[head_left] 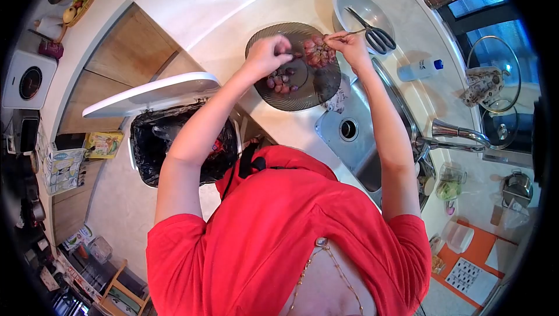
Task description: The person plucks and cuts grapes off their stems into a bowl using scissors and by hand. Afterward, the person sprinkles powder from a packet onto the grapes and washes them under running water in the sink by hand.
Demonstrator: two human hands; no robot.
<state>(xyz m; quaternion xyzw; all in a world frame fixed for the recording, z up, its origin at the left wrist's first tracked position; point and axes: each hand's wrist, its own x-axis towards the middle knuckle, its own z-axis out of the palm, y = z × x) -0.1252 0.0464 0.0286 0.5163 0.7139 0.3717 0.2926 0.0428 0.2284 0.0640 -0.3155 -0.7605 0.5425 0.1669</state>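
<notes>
The surface [204, 13] is a pale, smooth counter that curves around the work position, an effect of the wide view. It extends as a broad band beyond and to the left of the glass bowl [319, 93]; the near side of the bowl lies close to the counter's front edge. On the right, the metal sink [333, 132] with its round drain bounds the working area. At the lower left, the waste bin [152, 147] stands with its white lid [148, 96] raised and a wrinkled black liner inside. The glass bowl is wide, smoke-tinted and ribbed at the wall. Just beyond its right side, a smooth, round grey bowl [345, 8] supports the black-handled scissors [378, 37], blades over the bowl. A translucent bottle [414, 71] lies to the right. The grape cluster [318, 53] is compact, reddish-purple and glossy, positioned over the right part of the glass bowl. The loose grapes [282, 82], darker in places, rest in its left part. Right hand [348, 48]: fingers closed, gripping the cluster's stem. Left hand [268, 57]: fingers curled above the glass bowl, near the cluster; whether they grip anything cannot be determined.
</notes>
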